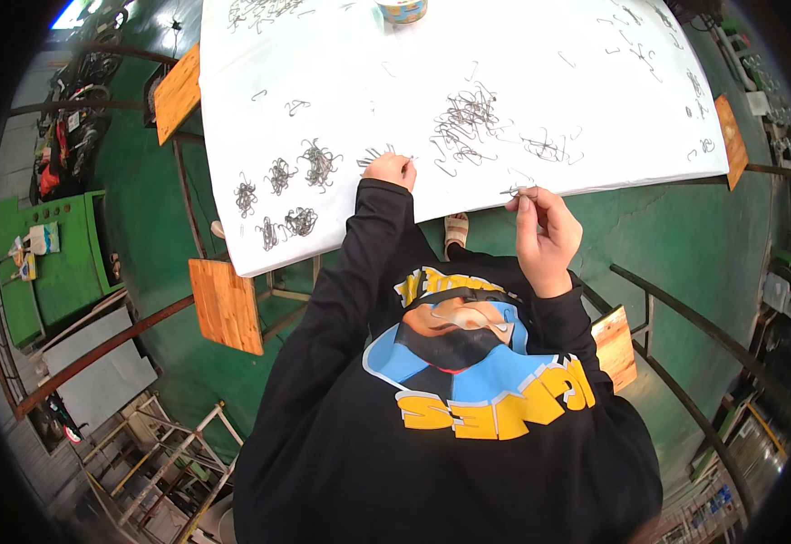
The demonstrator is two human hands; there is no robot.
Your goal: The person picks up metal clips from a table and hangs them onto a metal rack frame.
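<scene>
My left hand (391,170) rests at the near edge of the white-covered table (350,204), its fingers curled. Short dark wire hooks (379,151) fan out just past its knuckles; whether the fingers grip any of them is hidden. To the right, my right hand (545,238) is raised over the table's edge, thumb and fingertips pinching a small dark wire hook (510,191). Beyond and between the hands lies a big tangled heap of hooks (468,118), with a looser heap (549,145) right of it. Small bunches of hooks (319,165) sit left of my left hand.
A round, patterned tub (402,10) stands at the table's far side. More hooks (264,11) lie far left and others (635,50) far right. Wooden stools (226,306) stand around the table on the green floor (164,272). A green bench (51,263) is off to the left.
</scene>
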